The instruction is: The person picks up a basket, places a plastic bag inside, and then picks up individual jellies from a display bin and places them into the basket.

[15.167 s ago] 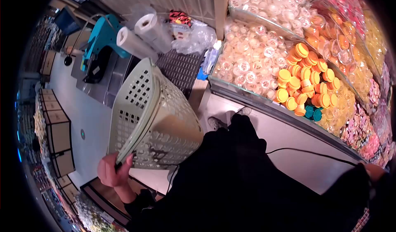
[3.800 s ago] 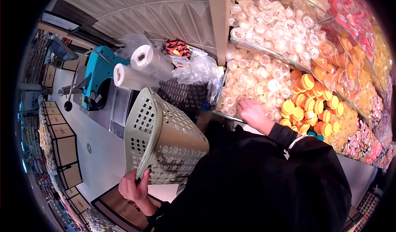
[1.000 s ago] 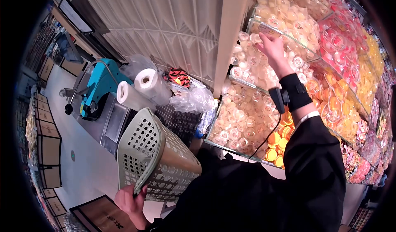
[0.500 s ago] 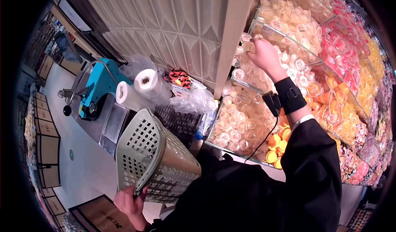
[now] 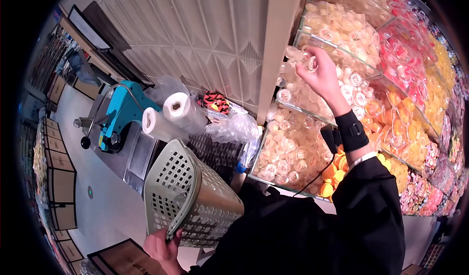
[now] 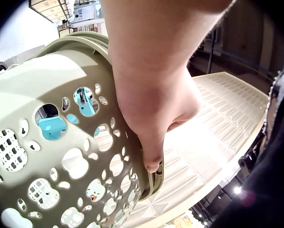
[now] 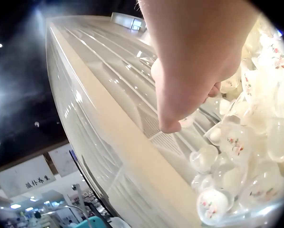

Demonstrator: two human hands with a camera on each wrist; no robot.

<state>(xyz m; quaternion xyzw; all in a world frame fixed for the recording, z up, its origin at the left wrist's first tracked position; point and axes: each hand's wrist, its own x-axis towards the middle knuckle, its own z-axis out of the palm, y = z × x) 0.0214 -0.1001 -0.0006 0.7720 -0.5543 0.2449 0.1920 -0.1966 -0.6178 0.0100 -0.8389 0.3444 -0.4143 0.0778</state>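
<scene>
The person's left hand is closed around the rim of a pale green basket, fingers curled over the edge and the thumb pressed against it. The right hand reaches over the bins, thumb and fingers bent into a pinch on a small clear cup with a whitish lid. A black band wraps that wrist, with a dark cable hanging from it.

Just below the right hand, cups much like the one it holds lie heaped in a glass-sided bin; a glass divider stands close by the fingers. More pale cups fill the bin nearer the person, with orange-lidded cups beside them. Pink packs and yellow ones lie farther to the right.

The basket is held in front of the person, next to a surface bearing a teal device, two rolls of clear plastic, crumpled clear plastic and a red-and-black packet. Behind them rises a ridged wall panel. I can't tell what is inside the basket.
</scene>
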